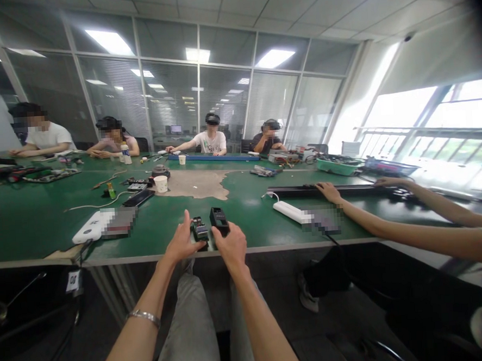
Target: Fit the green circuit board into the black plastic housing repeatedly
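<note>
At the near table edge, my left hand [182,243] is beside a small black and silver module [200,228] with exposed parts. Its fingers are spread, thumb close to the module's near end. My right hand [231,245] is closed around the near end of a black plastic case [219,219], thumb on its left side and fingers on its right. The case has a recessed opening on its upper face. A narrow gap separates module and case, both on the green table [173,206].
A white power strip [92,225] lies left, another power strip [289,211] right. Further off are a paper cup [160,184], a bare worn patch [192,183] and a green basket [338,165]. A co-worker's hands rest on a long black bar [353,189]; several people sit opposite.
</note>
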The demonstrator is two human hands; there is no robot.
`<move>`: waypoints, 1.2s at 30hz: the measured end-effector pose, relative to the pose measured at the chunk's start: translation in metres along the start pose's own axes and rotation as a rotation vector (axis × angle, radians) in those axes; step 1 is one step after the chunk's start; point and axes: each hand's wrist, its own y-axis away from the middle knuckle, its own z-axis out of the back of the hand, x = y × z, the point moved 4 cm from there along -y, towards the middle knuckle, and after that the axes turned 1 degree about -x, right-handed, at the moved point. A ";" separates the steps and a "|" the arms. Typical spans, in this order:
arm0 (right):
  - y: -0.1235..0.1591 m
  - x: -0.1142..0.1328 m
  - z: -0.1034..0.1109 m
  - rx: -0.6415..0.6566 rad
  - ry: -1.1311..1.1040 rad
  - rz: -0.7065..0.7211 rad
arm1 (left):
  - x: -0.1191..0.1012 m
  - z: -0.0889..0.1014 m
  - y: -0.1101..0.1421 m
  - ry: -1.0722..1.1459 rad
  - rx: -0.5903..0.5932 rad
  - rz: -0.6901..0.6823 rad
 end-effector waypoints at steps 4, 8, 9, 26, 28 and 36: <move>0.007 -0.011 -0.008 0.034 0.044 -0.020 | 0.001 -0.001 -0.001 0.017 0.002 0.023; 0.012 -0.014 -0.011 0.065 0.079 -0.013 | 0.004 -0.003 -0.001 0.027 0.010 0.024; 0.013 -0.014 -0.010 0.064 0.088 -0.010 | 0.004 -0.003 -0.001 0.026 0.016 0.024; 0.008 -0.005 -0.004 0.015 -0.016 0.018 | 0.005 0.000 -0.004 0.044 0.038 0.028; 0.008 0.004 -0.004 0.006 -0.055 0.049 | 0.006 0.000 -0.003 0.046 0.038 0.029; 0.000 0.035 -0.001 -0.052 -0.158 0.092 | 0.011 -0.005 -0.002 0.116 0.036 0.007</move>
